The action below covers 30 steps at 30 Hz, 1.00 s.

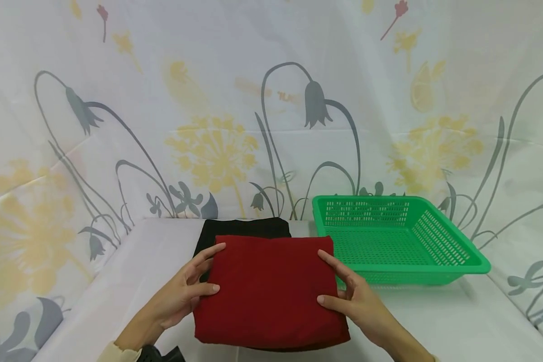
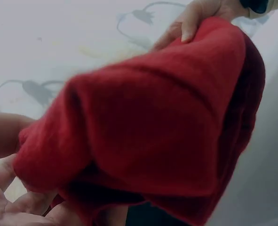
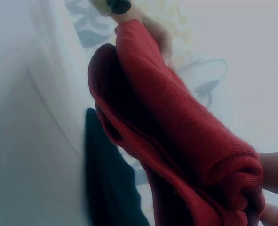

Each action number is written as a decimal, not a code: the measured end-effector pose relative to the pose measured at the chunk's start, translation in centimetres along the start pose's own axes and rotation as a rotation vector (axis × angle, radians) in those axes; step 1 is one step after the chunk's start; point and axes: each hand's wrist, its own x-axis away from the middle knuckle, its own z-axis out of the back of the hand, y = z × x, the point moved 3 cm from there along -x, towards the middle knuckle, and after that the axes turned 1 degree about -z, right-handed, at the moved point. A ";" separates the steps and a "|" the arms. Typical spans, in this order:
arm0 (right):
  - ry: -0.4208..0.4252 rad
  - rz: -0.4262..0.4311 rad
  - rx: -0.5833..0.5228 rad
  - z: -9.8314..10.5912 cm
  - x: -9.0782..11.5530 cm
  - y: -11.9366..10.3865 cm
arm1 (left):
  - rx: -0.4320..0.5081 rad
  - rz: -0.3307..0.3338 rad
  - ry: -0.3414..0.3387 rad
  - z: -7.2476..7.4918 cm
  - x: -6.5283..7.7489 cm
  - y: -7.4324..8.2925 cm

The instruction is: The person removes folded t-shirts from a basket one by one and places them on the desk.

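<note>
A folded red cloth [image 1: 269, 291] is held at its two sides just above the table. My left hand [image 1: 198, 282] grips its left edge, thumb on top and fingers under it. On the opposite edge my right hand [image 1: 340, 287] grips the same way. A folded black cloth [image 1: 244, 228] lies beneath and behind the red one, mostly covered by it. In the left wrist view the red cloth [image 2: 153, 136] sags between my left palm [image 2: 14, 207] and the right hand [image 2: 195, 19]. The right wrist view shows the red cloth [image 3: 176, 122] raised over the black cloth [image 3: 106, 188].
A green plastic basket [image 1: 402, 199] with perforated walls stands empty at the right, close to the red cloth's right edge. The table [image 1: 434, 322] is covered in white. A flower-printed sheet [image 1: 217, 100] hangs behind and drapes along both sides.
</note>
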 end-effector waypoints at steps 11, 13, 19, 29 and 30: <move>-0.067 -0.060 -0.006 -2.1 -1.0 2.9 | -0.008 0.090 -0.008 2.0 3.1 -1.2; -0.078 -0.067 -0.004 -2.4 -1.2 3.5 | -0.023 0.111 0.001 2.4 3.5 -1.4; -0.115 -0.092 0.016 -2.9 -1.7 5.1 | -0.028 0.148 0.031 3.7 4.3 -2.3; -0.152 -0.157 0.034 -3.5 -2.3 6.7 | -0.010 0.177 0.012 5.3 5.2 -3.8; -0.156 -0.160 0.030 -3.6 -2.3 6.9 | -0.007 0.178 0.013 5.5 5.3 -3.9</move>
